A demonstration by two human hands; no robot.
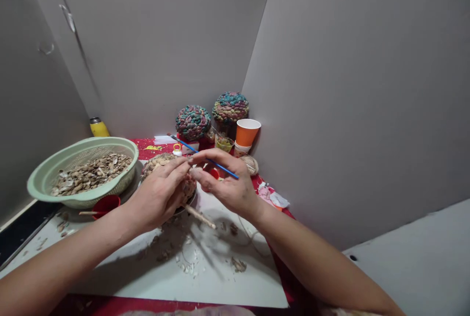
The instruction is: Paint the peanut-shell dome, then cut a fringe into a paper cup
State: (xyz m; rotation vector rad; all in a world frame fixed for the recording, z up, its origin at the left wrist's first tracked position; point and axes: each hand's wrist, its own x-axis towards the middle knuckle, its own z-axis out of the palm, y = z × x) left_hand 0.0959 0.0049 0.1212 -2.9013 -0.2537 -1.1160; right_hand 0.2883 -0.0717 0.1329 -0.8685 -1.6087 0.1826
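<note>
My left hand [159,196] is cupped over a round ball covered in shell pieces [157,161], its fingers stretched towards my right hand. Part of the ball shows behind and under that hand, and its far side is hidden. A thin wooden stick [200,216] juts out from beneath the ball. My right hand [233,186] is bent, with a slim blue paintbrush [222,166] lying across it; the brush's tip end points away to the left. Thumb and forefinger of the right hand come close to the left fingertips. Whether they pinch a small piece cannot be made out.
A green basket [36,186] of shell pieces stands left, beside a red cup [106,204]. Loose shells lie on the white board [238,291]. Behind are two colourful balls [193,122], an orange paper cup [246,134], twine [250,165] and a yellow bottle [99,129]. Grey partitions [147,51] enclose the table.
</note>
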